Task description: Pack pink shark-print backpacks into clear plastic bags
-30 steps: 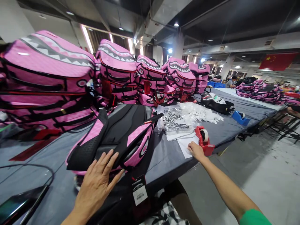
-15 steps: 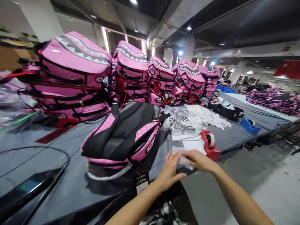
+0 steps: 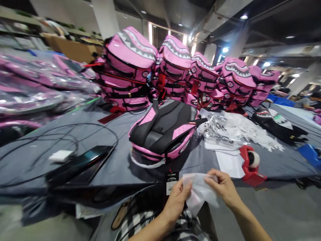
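A thin, translucent white sheet [image 3: 199,190] is stretched between my two hands, just off the table's front edge. My left hand [image 3: 179,195] pinches its left side, and my right hand [image 3: 223,185] pinches its upper right corner. Beyond them a pink and black backpack [image 3: 163,127] lies on the table with its straps facing up. A black and white tag [image 3: 172,182] hangs from it beside my left hand. White papers [image 3: 229,162] lie under a red tape dispenser [image 3: 252,165] to the right.
Stacked pink backpacks [image 3: 132,67] line the back of the grey table [image 3: 190,164]. Clear plastic packets [image 3: 223,127], a black pouch [image 3: 276,124] and a blue dispenser [image 3: 311,155] sit right. A dark phone-like device [image 3: 82,164], white adapter [image 3: 61,156] and cables lie left. Plastic-wrapped bags [image 3: 37,83] fill the far left.
The view has turned left, so the table items appear further right. The white sheet, bunched up between my hands before, is now spread out, with my left hand closed on its side.
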The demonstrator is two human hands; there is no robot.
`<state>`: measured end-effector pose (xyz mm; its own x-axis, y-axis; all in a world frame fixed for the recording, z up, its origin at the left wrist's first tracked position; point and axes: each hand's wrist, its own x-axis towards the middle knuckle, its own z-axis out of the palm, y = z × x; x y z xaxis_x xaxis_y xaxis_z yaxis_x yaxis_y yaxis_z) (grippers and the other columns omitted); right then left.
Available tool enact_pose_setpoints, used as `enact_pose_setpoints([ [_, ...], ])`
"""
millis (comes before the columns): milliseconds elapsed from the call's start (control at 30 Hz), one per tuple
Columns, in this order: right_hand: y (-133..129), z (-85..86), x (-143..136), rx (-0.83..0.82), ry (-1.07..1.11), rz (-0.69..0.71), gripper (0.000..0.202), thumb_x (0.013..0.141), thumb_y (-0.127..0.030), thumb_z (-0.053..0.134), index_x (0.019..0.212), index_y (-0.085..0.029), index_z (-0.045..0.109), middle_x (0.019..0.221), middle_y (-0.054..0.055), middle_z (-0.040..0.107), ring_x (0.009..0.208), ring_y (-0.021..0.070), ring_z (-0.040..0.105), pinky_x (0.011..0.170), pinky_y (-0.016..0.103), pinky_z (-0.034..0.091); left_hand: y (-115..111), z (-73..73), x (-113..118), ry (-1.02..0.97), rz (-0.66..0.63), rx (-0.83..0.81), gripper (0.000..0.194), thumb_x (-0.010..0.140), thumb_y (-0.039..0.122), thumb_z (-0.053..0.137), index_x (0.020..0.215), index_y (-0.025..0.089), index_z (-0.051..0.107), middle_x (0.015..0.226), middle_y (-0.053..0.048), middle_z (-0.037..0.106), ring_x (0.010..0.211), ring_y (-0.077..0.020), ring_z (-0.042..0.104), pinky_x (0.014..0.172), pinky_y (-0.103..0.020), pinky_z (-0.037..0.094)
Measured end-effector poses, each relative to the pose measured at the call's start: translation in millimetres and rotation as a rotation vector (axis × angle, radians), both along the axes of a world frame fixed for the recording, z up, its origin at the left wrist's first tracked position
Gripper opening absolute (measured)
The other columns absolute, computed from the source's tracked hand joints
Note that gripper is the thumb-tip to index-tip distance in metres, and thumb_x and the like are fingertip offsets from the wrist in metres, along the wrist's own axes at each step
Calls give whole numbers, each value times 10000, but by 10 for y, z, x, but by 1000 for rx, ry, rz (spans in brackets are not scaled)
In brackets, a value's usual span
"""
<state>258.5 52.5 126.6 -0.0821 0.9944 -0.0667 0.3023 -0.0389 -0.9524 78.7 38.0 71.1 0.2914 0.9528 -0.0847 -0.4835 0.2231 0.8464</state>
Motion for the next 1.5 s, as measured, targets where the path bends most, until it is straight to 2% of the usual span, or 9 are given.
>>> enact_pose_setpoints([
  [200, 111, 146, 18, 88, -94, 126, 435, 781, -605, 697, 732, -179, 622, 720, 6, 566, 646, 135, 498, 586, 228, 403, -158, -55, -264, 89, -175, 25, 538, 881, 621, 539, 1049, 146, 726, 508, -8, 604, 473, -168, 594, 520, -253, 446],
  [367, 135, 3, 63, 29, -211, 217, 446, 880, -660, 525, 828, -217, 532, 656, -33, 485, 565, 125, 446, 533, 217, 389, 103, -311, -522, 708, 549, 243, 400, 862, 472, 561, 1128, 202, 690, 980, -83, 685, 953, -237, 664, 911, -370, 511],
  [467, 244, -77, 82, 42, -496, 437, 367, 893, -559, 525, 850, -201, 598, 674, -14, 530, 615, 136, 467, 606, 231, 395, 450, -399, -478, 757, 546, 208, 427, 791, 453, 631, 1136, 204, 664, 1182, -124, 676, 1160, -294, 616, 1052, -437, 441],
  [600, 467, -113, 77, -104, -662, 780, 346, 883, -485, 532, 762, -179, 638, 611, -7, 534, 573, 133, 436, 585, 245, 345, 778, -426, -318, 589, 427, 46, 296, 790, 465, 628, 748, 176, 680, 730, -88, 711, 760, -256, 692, 761, -356, 534],
  [700, 666, -65, 70, -28, -515, 622, 462, 892, -574, 511, 670, -178, 596, 634, 8, 544, 618, 155, 453, 609, 261, 353, 732, -436, -390, 527, 420, 36, 405, 767, 542, 633, 599, 173, 627, 529, -25, 585, 514, -171, 563, 548, -274, 439],
  [900, 1017, -216, -424, 122, -426, 512, 419, 809, -570, 574, 617, -198, 586, 583, 0, 518, 584, 150, 415, 588, 259, 311, 314, -291, -657, 566, 598, 95, 507, 876, 595, 539, 577, 186, 547, 541, 25, 475, 535, -122, 456, 539, -240, 346],
  [1233, 1109, -471, -1085, 84, -243, 314, 446, 787, -601, 498, 651, -178, 537, 567, -22, 455, 562, 123, 363, 545, 257, 314, 128, -466, -383, 1441, 533, 715, 213, 882, 135, 588, 1072, 185, 669, 911, -67, 640, 825, -232, 615, 757, -361, 515],
  [1333, 1027, -498, -1104, 61, -186, 243, 464, 740, -603, 612, 770, -140, 633, 666, 19, 582, 631, 155, 472, 606, 271, 398, 128, -489, -415, 1269, 691, 640, 200, 860, 151, 627, 1039, 222, 683, 1056, -79, 604, 1019, -264, 580, 901, -435, 504],
  [1500, 1047, -558, -1158, 148, -271, 215, 380, 722, -514, 580, 764, -145, 664, 671, 35, 625, 674, 184, 527, 642, 284, 419, 298, -580, -490, 463, 987, 60, 324, 801, 347, 706, 1082, 213, 618, 1116, -87, 617, 1094, -246, 608, 1004, -440, 469],
])
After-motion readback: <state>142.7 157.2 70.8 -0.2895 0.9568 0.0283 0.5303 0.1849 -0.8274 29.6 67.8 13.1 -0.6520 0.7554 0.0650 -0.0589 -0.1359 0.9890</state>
